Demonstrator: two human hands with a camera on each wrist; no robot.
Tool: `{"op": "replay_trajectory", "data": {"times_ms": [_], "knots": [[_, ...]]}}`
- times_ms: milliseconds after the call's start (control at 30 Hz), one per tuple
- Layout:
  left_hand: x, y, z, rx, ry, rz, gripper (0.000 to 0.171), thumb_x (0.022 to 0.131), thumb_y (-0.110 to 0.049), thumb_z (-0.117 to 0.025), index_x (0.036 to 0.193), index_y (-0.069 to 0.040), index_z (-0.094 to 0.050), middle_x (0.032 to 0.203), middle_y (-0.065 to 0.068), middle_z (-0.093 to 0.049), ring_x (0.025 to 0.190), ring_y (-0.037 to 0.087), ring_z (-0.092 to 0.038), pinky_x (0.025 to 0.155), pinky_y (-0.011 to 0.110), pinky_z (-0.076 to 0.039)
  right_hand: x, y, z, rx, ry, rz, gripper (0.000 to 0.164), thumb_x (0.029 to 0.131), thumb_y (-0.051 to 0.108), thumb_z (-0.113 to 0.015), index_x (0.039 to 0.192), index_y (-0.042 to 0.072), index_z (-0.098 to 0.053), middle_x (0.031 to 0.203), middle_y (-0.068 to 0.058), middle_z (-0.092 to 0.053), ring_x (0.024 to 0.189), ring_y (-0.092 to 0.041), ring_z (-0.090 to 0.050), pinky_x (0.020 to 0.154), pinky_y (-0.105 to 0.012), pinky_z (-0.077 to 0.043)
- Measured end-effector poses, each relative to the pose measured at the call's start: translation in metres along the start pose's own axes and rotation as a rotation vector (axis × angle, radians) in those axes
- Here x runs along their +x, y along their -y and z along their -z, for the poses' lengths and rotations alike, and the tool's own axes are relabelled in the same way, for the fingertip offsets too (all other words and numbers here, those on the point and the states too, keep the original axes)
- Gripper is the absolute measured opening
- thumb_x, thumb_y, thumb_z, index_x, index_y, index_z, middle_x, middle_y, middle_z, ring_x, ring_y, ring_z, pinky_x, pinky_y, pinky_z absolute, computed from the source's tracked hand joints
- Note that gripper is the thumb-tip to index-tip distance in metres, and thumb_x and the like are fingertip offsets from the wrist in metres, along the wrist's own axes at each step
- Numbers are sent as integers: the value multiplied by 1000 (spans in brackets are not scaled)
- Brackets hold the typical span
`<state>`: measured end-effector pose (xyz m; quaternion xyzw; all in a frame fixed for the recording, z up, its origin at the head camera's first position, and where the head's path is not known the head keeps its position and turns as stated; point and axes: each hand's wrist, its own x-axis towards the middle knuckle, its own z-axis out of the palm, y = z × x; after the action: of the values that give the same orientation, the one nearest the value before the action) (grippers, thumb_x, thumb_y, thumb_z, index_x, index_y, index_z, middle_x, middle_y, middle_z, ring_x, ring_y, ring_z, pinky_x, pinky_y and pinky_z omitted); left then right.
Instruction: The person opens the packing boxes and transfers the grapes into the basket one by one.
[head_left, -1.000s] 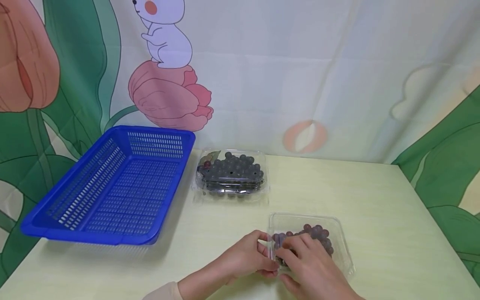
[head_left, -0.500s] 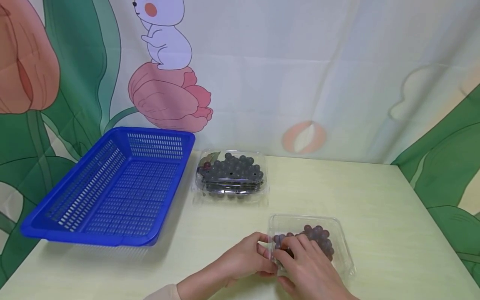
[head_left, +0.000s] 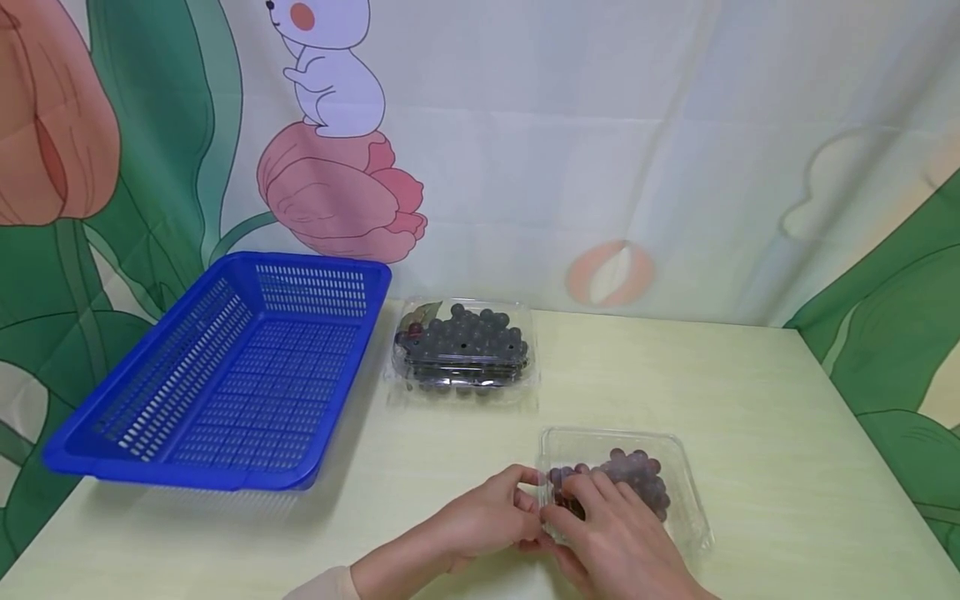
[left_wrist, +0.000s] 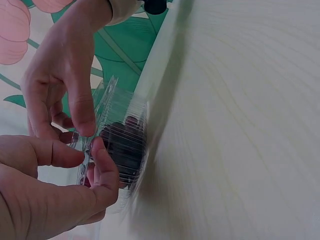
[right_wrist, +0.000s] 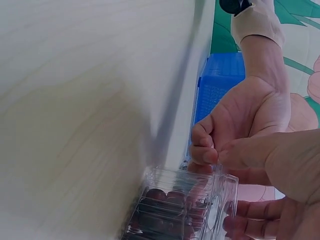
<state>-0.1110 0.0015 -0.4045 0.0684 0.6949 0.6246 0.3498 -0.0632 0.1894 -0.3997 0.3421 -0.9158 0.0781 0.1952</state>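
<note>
Grape box, well in from the tabletop's far edge, right of its middle, and both hands are on it! I've got the left hand pinching the rim at the box's left edge, so from that grip the box stretches off to the right. Over from the near side comes the right hand, fingers curled across the top, thumb close by the left thumb; that's a grip on the rim too, as I read the wrist views. Neither hand is nearer: it all turns on that near left corner. Longer side? Left to right, I'd judge (the right hand hides most of the near edge, so don't hold me to it). Grapes show at the far right; those under the fingers I'm losing. Lid fastened or loose, I can't tell, and the tabletop's near edge is cut off.
</note>
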Motion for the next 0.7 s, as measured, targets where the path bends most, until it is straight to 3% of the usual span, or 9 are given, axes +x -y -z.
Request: {"op": "replay_trajectory", "data": {"times_ms": [200,400,567,700], "knots": [[0,3,0,-19,6,-13,63,86,10,-62,145,4,-42,97,13,-64,81,19,-63,77,32,-54,1,2,2,-17,38,2,27,81,30,-88,105,23,-77,97,3,-58,84,-14,-51,63,-28,-43],[0,3,1,-25,-7,-11,62,85,11,-64,143,5,-44,96,12,-65,81,18,-63,78,32,-55,3,2,-2,-122,-81,88,25,72,22,-88,93,18,-75,85,0,-55,72,-17,-52,57,-28,-42],[1,3,0,-47,-26,6,58,86,12,-64,140,5,-46,96,12,-63,80,18,-63,78,33,-56,4,3,-6,-159,-133,109,21,66,18,-87,82,17,-71,79,0,-52,66,-17,-49,53,-25,-36],[1,4,-1,-74,-31,4,47,84,15,-63,127,4,-49,94,13,-60,78,18,-59,76,31,-55,4,4,-8,-175,-173,129,11,71,13,-76,72,13,-65,77,-1,-52,64,-17,-49,52,-27,-37]]}}
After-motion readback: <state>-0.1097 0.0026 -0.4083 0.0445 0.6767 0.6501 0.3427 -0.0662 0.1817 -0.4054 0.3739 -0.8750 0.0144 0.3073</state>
